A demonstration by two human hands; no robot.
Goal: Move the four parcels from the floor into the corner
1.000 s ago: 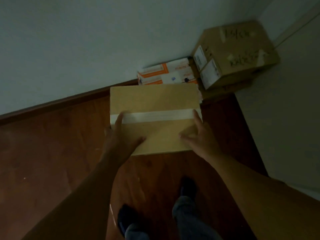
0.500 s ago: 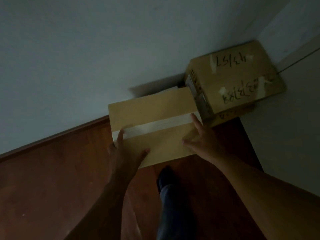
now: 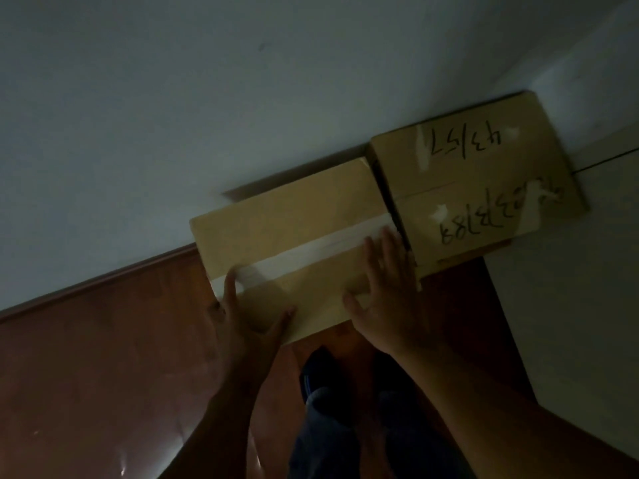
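A flat brown parcel point(image 3: 294, 229) with a white tape strip across its top sits against the wall, close beside a bigger cardboard box point(image 3: 484, 188) marked with black handwriting in the corner. My left hand point(image 3: 245, 323) grips the parcel's near left edge, thumb and fingers spread over it. My right hand point(image 3: 387, 302) lies on its near right end, fingers splayed next to the bigger box. The orange-and-white parcel seen earlier is hidden under the flat parcel.
Dark red wooden floor point(image 3: 103, 368) with a skirting board runs along the grey wall point(image 3: 207, 98). A pale wall or door panel point(image 3: 570, 323) closes the right side. My legs and dark shoes point(image 3: 321, 375) stand just behind the parcel.
The flat parcel has travelled forward and down toward the corner, now covering the orange-and-white parcel and ending beside the big box. Both hands stayed on it.
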